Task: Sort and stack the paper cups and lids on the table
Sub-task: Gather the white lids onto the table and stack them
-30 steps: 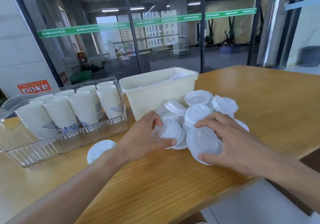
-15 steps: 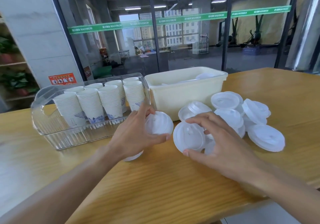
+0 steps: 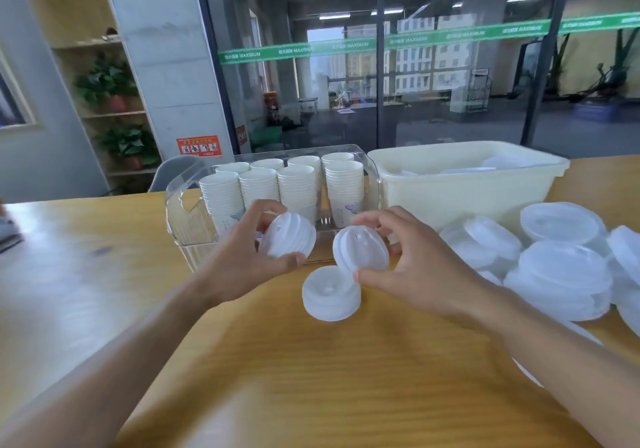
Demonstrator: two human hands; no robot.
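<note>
Wooden table (image 3: 311, 378) is carrying white plastic lids; I am observing left hand (image 3: 239, 260) gripping one lid stack (image 3: 287, 236), right hand (image 3: 415, 267) gripping another stack (image 3: 360, 250).

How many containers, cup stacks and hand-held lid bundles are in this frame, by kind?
Containers: 2, the clear bin and the cream tub.
Cup stacks in the clear bin: 8.
Held lid bundles: 2, one in the left hand, one in the right hand.
Total: 12.
</note>
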